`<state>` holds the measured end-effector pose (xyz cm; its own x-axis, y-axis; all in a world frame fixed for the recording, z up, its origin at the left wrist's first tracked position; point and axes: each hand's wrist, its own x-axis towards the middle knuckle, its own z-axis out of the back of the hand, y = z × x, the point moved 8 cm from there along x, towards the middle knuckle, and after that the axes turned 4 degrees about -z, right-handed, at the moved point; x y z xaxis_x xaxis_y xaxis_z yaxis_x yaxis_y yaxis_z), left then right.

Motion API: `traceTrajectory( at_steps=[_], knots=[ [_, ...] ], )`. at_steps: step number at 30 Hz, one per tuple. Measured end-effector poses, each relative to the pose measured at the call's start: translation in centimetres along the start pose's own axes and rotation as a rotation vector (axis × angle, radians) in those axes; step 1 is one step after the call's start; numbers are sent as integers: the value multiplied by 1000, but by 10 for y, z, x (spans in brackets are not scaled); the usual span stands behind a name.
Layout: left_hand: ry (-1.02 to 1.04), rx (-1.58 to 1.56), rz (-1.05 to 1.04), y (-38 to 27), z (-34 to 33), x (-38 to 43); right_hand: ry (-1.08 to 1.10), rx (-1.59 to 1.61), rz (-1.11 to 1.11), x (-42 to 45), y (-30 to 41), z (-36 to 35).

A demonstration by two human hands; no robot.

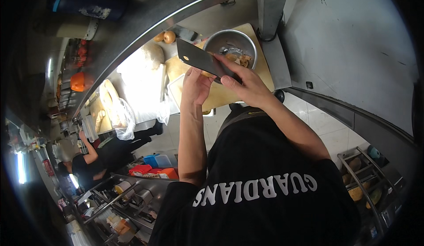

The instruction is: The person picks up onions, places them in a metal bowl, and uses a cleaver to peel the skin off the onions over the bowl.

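My right hand [246, 85] holds a broad cleaver [198, 58] slantwise, its blade with the hole pointing to the upper left. Beneath the blade, my left hand [197, 85] is closed around a small yellowish-brown item [207, 74], apparently an onion, mostly hidden by the blade and fingers. Both hands are above the front of a large yellowed cutting board [223, 95]. Just beyond them on the board stands a stainless steel bowl [254, 45] with brown peelings [244, 60] in it. Two whole onions [169, 37] lie behind the board, to the left.
A steel shelf [185, 9] overhangs the counter. A white-edged board [175, 90] lies left, before a brightly lit work surface and a long pale loaf [109, 95] partly in a plastic bag [126, 123]. Another person [87, 163] works further left. A produce rack [361, 176] stands lower right.
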<state>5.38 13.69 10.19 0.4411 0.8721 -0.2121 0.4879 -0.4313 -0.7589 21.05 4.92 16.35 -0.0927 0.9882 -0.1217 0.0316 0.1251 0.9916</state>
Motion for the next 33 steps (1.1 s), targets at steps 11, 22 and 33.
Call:
traceTrajectory(
  at_steps=[11,22,33],
  knots=[
    [-43,53,21,-5,-15,-4,23,183,30,3,-16,-1],
    [-48,104,16,-8,-23,-5,1,187,122,9,-22,-3],
    [-22,121,-13,-3,-15,-2,-92,68,259,9,-19,-3]
  ],
)
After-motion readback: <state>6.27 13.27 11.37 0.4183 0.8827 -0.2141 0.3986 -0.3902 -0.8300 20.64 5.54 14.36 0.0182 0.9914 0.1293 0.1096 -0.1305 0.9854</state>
